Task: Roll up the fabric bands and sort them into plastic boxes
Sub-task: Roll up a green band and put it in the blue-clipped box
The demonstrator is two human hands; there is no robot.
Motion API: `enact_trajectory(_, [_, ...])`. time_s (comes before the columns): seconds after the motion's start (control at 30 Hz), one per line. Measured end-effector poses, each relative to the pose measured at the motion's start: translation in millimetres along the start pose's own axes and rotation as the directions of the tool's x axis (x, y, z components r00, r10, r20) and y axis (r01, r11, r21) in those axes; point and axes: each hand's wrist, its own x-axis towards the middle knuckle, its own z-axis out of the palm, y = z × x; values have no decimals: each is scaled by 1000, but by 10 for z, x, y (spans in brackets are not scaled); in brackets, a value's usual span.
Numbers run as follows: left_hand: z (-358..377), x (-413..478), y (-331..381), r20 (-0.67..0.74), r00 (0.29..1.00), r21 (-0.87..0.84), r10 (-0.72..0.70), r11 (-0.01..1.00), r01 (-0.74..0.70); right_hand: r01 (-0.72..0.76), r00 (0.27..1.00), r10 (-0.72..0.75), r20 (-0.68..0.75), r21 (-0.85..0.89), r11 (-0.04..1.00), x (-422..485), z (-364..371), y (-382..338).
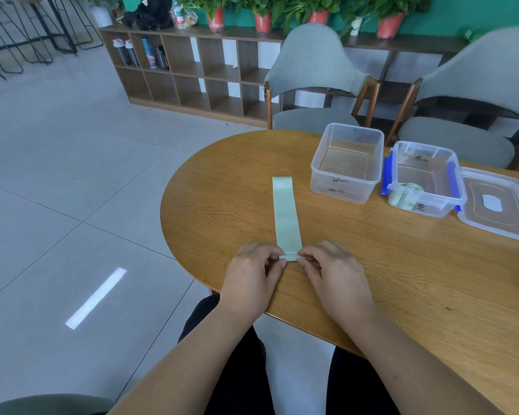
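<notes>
Your left hand (pixel 253 268) and right hand (pixel 330 269) pinch the rolled near end of the green band (pixel 286 217), left of the boxes (pixel 346 163).

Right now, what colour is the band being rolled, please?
Pale green band, white "30 LB" print; head view.

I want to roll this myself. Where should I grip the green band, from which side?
Probably the near end of the band, pinching both corners from the near edge of the table: it lies flat, running away, that end already curled.
</notes>
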Motion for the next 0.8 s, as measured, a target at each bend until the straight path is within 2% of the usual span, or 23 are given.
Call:
enact_trajectory(0.2, [16,7,-23,14,1000,-8,-12,1000,12,-6,1000,6,-3,-38,999,3,31,-15])
enact_trajectory(0.53, [-40,73,26,41,995,-52,-88,995,90,-105,992,97,80,104,989,97,-21,-6])
enact_trajectory(0.8, [-42,168,58,72,989,3,-131,991,131,-120,990,114,85,64,991,175,-35,-20])
